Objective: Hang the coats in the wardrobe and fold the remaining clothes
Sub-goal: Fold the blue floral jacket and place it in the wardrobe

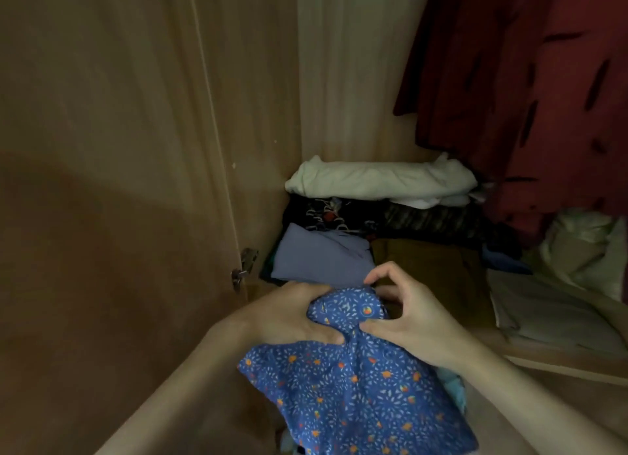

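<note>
A blue patterned garment (pixel 353 390) with small orange and white marks lies bunched in front of me at the wardrobe's open front. My left hand (pixel 289 315) grips its upper left part, fingers curled into the cloth. My right hand (pixel 407 315) pinches the cloth at its top with thumb and bent fingers. Inside the wardrobe lie folded clothes: a lilac piece (pixel 319 257), a brown piece (pixel 431 267), a dark printed piece (pixel 339 216) and a white bundle (pixel 380 179) at the back. A dark red coat (pixel 530 90) hangs at the upper right.
The wardrobe's wooden door (pixel 102 148) stands open on my left, with a metal hinge (pixel 244 264) at its edge. A pale cloth (pixel 550 315) and a whitish bundle (pixel 584 247) lie on the wardrobe floor to the right.
</note>
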